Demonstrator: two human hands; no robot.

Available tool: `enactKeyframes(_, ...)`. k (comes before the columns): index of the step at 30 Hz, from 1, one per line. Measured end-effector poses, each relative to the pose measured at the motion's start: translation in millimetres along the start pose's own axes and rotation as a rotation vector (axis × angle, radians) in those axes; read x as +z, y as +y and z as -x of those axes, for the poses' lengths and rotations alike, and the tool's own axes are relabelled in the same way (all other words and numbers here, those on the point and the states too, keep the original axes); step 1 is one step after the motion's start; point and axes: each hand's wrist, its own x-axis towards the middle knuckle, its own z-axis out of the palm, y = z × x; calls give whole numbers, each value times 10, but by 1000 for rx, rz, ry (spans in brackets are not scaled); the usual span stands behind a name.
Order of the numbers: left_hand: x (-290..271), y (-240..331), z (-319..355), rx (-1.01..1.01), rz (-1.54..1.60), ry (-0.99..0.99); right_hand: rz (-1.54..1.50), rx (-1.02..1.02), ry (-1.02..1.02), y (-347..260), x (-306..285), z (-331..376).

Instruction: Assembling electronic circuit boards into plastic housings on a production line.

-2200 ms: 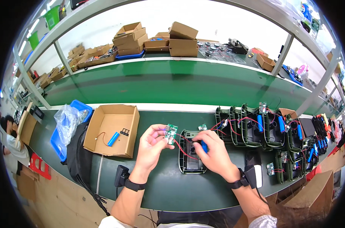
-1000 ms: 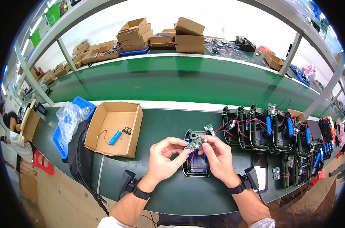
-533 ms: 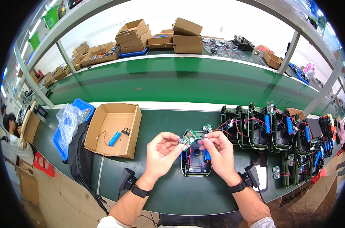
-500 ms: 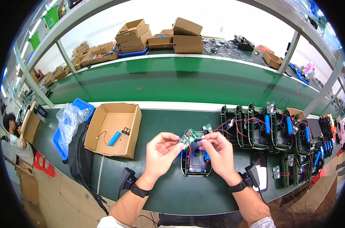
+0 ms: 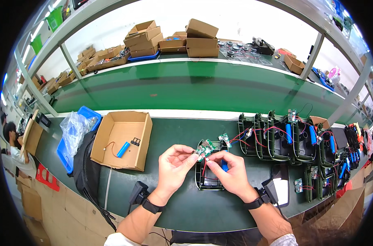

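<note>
My left hand [image 5: 175, 166] pinches a small green circuit board [image 5: 205, 148] between thumb and fingers. Its edge faces my right hand [image 5: 231, 171], whose thumb and forefinger are closed at the board's lower edge on the end of a red wire [image 5: 203, 167]; the wire connector itself is hidden by the fingertips. Beneath both hands a dark plastic housing [image 5: 199, 183] lies on the bench, a blue battery cell [image 5: 224, 165] inside it and partly covered by my right hand. Just behind the right fingers sits a second green board [image 5: 225, 140].
At the right stand several dark housings [image 5: 279, 153] with blue cells, boards and red wires. A cardboard box [image 5: 144, 141] at the left holds a blue cell [image 5: 123, 149]. Beside it are a black bag [image 5: 87, 170] and a blue tray [image 5: 64, 153]. A green conveyor belt [image 5: 186, 86] runs behind.
My right hand has moved left and slightly down, bringing its fingertips against the circuit board. The left hand stays nearly where it was, with the board still held.
</note>
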Motion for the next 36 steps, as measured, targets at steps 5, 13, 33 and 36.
enactKeyframes(5, 39, -22, 20, 3, 50, 6, 135, -69, 40, -71, 17, -20)
enactKeyframes(13, 76, -23, 39, 18, 20, -23, 91, -73, 67, 2, 29, 6)
enactKeyframes(33, 94, 1, 36, -15, -15, -27, -279, 1, 32, 63, -13, -32)
enactKeyframes(36, 111, -3, 42, -19, 15, -30, -283, -1, 36, 41, -19, -31)
